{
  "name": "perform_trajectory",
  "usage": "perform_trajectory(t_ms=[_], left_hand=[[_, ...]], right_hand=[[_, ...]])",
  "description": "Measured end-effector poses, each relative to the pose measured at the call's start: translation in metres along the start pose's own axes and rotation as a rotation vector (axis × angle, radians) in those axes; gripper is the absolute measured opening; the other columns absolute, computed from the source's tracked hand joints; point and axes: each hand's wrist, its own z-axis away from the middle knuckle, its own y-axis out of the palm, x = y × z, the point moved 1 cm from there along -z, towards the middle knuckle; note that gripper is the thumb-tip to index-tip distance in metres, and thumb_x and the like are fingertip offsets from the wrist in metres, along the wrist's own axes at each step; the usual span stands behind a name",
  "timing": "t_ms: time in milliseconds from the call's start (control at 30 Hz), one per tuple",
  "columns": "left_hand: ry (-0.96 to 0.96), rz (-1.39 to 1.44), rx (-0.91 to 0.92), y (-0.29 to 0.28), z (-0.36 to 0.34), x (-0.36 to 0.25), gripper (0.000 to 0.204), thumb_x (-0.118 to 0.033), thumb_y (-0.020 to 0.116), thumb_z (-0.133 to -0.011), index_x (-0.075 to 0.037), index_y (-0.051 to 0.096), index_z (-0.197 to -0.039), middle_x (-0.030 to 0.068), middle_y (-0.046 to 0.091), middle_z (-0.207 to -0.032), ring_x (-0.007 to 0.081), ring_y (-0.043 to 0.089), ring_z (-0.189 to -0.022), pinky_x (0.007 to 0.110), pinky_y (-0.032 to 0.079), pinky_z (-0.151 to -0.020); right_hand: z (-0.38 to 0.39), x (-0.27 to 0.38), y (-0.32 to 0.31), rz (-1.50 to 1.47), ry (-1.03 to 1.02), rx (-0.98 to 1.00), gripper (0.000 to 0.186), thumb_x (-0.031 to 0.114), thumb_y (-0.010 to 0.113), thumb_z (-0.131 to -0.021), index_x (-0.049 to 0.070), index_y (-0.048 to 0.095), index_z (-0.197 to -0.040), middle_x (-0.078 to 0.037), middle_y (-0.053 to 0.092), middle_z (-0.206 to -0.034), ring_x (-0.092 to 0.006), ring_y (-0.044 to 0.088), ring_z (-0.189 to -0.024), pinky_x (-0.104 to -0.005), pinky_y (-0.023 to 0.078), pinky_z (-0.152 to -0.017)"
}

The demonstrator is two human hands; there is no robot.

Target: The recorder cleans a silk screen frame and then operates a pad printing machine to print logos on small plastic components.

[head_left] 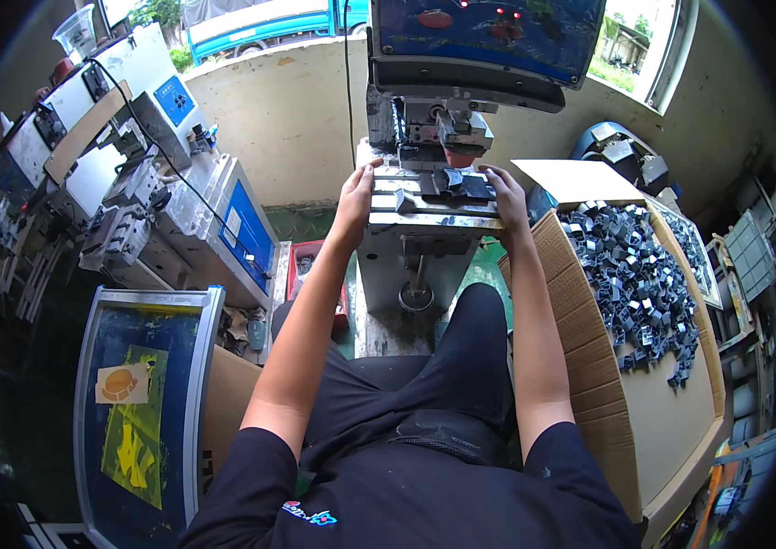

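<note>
A pad printing machine [411,240] stands straight ahead, between my knees. On its metal bed [388,209] sits a fixture bearing a small black plastic part [450,180], under a reddish print pad [458,159]. My left hand [352,207] lies along the bed's left side, fingers stretched forward and holding nothing. At the opposite side my right hand [510,198] rests by the bed's right edge, beside the fixture, fingers extended and partly hidden. Neither hand touches the black part.
An open cardboard box [580,320] heaped with small dark plastic parts [635,274] stands at my right. To the left are a framed screen [139,316], a red bin [304,261] and a second machine [214,215]. A blue-faced control housing [484,41] overhangs the bed.
</note>
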Motion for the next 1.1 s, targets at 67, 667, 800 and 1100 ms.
perform_trajectory(t_ms=[67, 667, 800, 1100], left_hand=[[-0.005, 0.059, 0.04, 0.004, 0.001, 0.001, 0.037, -0.026, 0.045, -0.108, -0.003, 0.061, -0.132, -0.0021, 0.06, -0.102, 0.0056, 0.051, -0.097, 0.022, 0.042, -0.088], [-0.067, -0.145, 0.034, -0.002, 0.008, -0.013, 0.03, -0.021, 0.048, -0.106, -0.005, 0.064, -0.126, 0.006, 0.063, -0.12, 0.0145, 0.056, -0.117, 0.027, 0.043, -0.101], [-0.094, 0.016, 0.038, 0.004, 0.009, -0.013, 0.03, -0.023, 0.052, -0.105, -0.004, 0.066, -0.123, -0.0002, 0.063, -0.103, 0.0071, 0.057, -0.094, 0.021, 0.046, -0.084], [-0.012, -0.025, 0.057, 0.003, 0.001, -0.004, 0.031, -0.023, 0.053, -0.105, -0.002, 0.066, -0.123, 0.0007, 0.064, -0.105, 0.0084, 0.054, -0.101, 0.024, 0.041, -0.093]], right_hand=[[-0.004, -0.005, -0.004, 0.022, -0.011, 0.013, 0.032, 0.023, 0.059, -0.099, -0.004, 0.069, -0.113, -0.008, 0.07, -0.105, -0.0139, 0.061, -0.096, -0.0263, 0.047, -0.086], [0.01, 0.013, 0.002, -0.111, 0.032, 0.124, 0.026, 0.02, 0.05, -0.102, -0.002, 0.062, -0.097, -0.001, 0.061, -0.09, -0.0087, 0.054, -0.085, -0.0239, 0.043, -0.08], [0.006, 0.008, -0.003, -0.02, -0.092, 0.12, 0.029, 0.018, 0.049, -0.101, -0.008, 0.06, -0.1, -0.004, 0.062, -0.087, -0.0116, 0.053, -0.083, -0.0257, 0.043, -0.079], [0.003, 0.0, -0.008, -0.049, -0.056, 0.108, 0.027, 0.018, 0.05, -0.1, -0.007, 0.062, -0.099, -0.003, 0.062, -0.09, -0.0108, 0.054, -0.086, -0.0246, 0.043, -0.08]])
